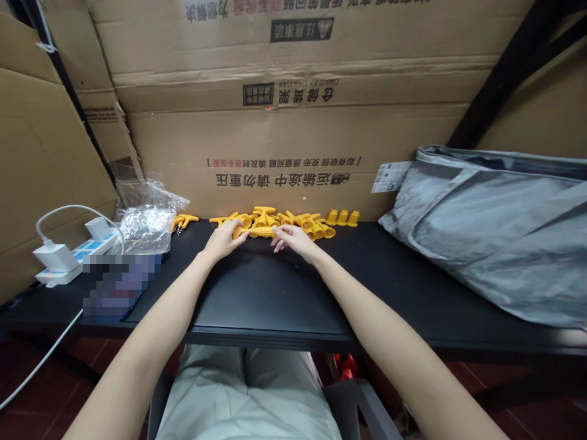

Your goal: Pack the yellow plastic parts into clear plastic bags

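Between both hands is a yellow ribbed plastic piece [263, 232], held level just above the table. My left hand [224, 241] is closed on its left end, around a rounder yellow part. At the other end, my right hand [296, 239] pinches it between thumb and finger, the other fingers curled loosely. Right behind the hands lies a row of yellow T-shaped handles [265, 211] and bell-shaped yellow cups [329, 232]. Part of that pile is hidden by my fingers. Three yellow cups [342, 217] stand upright to the right of the pile.
A cardboard sheet [293, 134] rises behind the black table [270, 293]. On the left are a power strip [59, 275] with chargers, clear plastic bags [142, 226] and more yellow T-shaped pieces [186, 220]. A large grey bag [486, 238] lies on the right.
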